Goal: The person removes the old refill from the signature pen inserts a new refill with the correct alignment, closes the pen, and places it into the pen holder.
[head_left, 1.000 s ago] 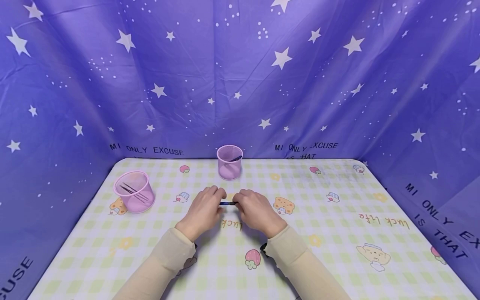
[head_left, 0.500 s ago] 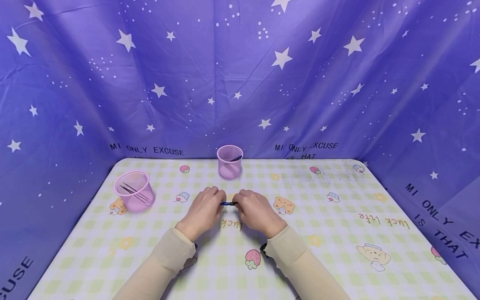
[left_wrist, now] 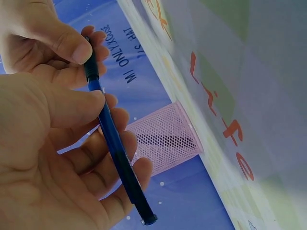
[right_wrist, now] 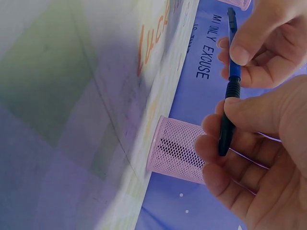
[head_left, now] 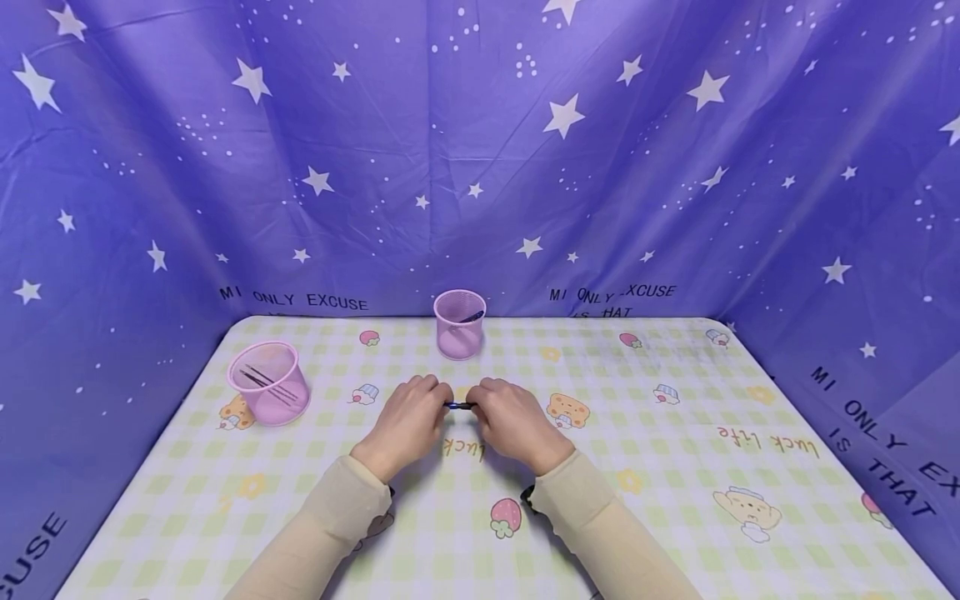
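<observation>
Both hands closed on one pen [head_left: 461, 406], held crosswise above the tabletop [head_left: 450, 542]: L hand [head_left: 408, 421] pinches the blue barrel [left_wrist: 109, 124], R hand [head_left: 517, 421] pinches the blk end. Pen prob. light & stiff, not fragile; smooth barrel may slip a bit, so ribbed section [right_wrist: 232, 90] looks the best hold, w/ 2nd pinch mid-barrel. Farther, to the L: pink mesh cup [head_left: 279, 404] w/ thin dark sticks [head_left: 258, 379]. Farthest, approx. centre: upright pink mesh holder [head_left: 459, 340], dark pen-like item [head_left: 472, 317] leaning inside; starry curtain [head_left: 450, 167] behind.
</observation>
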`<state>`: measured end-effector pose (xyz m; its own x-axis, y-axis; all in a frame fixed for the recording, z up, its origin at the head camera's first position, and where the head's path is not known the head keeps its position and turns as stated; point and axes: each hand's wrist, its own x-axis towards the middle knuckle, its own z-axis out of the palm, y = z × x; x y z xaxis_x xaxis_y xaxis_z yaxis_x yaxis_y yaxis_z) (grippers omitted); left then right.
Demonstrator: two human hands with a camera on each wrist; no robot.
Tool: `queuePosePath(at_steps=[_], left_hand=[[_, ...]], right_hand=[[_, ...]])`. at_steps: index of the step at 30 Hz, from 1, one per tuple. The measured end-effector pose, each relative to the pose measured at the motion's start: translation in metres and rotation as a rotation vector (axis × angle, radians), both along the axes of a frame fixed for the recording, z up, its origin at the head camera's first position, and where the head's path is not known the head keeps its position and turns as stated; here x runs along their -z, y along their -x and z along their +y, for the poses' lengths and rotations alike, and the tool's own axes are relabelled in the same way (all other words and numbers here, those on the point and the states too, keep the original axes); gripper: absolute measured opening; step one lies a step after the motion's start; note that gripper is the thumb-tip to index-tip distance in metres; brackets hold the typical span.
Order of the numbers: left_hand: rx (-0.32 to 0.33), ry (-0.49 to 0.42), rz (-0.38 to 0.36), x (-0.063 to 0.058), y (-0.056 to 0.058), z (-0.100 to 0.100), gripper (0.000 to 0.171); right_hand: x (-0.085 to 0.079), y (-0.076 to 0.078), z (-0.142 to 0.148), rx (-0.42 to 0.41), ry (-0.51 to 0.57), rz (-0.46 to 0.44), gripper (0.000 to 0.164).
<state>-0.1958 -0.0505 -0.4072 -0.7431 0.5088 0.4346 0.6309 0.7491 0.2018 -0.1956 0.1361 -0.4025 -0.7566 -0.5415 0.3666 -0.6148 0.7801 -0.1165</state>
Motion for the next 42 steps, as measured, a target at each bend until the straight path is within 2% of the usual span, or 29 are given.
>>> queuePosePath(at_steps=[15, 27, 42], left_hand=[[-0.005, 0.022, -0.005, -0.0005, -0.0009, 0.0004, 0.007], [-0.008, -0.046, -0.024, 0.0001, -0.0002, -0.0003, 0.030], [-0.029, -0.051, 0.004, 0.0017, 0.0009, -0.0014, 0.022]], right_hand=[[0.0003, 0.0001, 0.0009, 0.007, 0.005, -0.006, 0.010], [0.0004, -0.0005, 0.0007, 0.006, 0.012, -0.012, 0.011], [-0.0015, -0.0011, -0.0003, 0.007, -0.002, -0.014, 0.011]])
